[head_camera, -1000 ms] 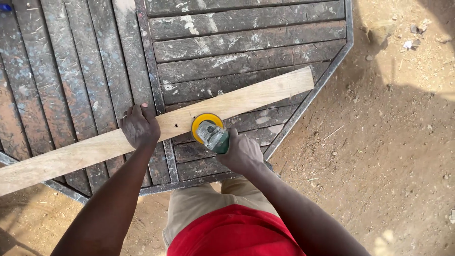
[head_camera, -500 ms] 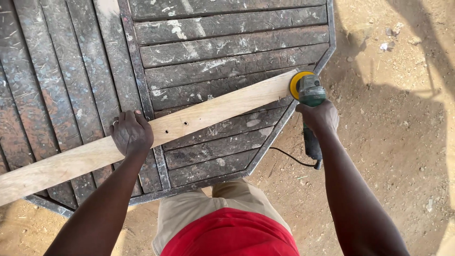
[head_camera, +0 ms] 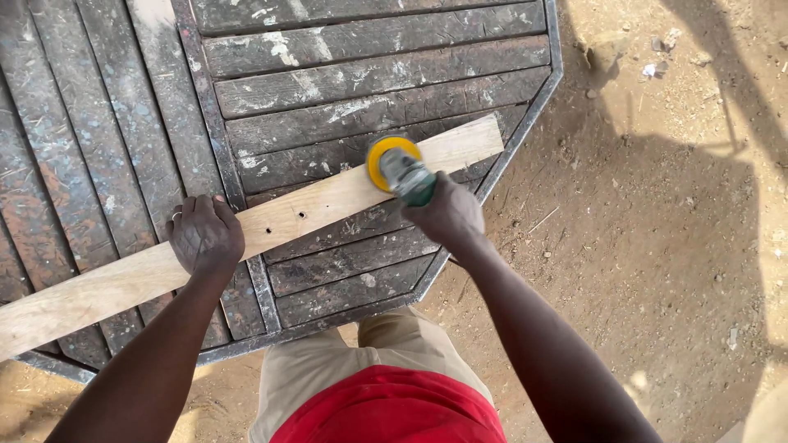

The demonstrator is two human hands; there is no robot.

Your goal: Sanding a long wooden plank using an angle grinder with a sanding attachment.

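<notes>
Plank [head_camera: 246, 242] lies slantwise across the slatted metal-framed table [head_camera: 345, 82], so keep your left hand [head_camera: 205, 234] pressing flat on it, fingers spread, while your right hand [head_camera: 447, 213], clenched around the green sander [head_camera: 402, 168], holds its yellow disc level near the plank's far end.

Pale bare-wood plank [head_camera: 328, 205], rough weathered table [head_camera: 369, 74]

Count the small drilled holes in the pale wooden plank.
2. Both holes sit close together in the pale plank, one just right of the other, between the left hand and the yellow-disc sander. Either hand or the sander may hide more.
</notes>
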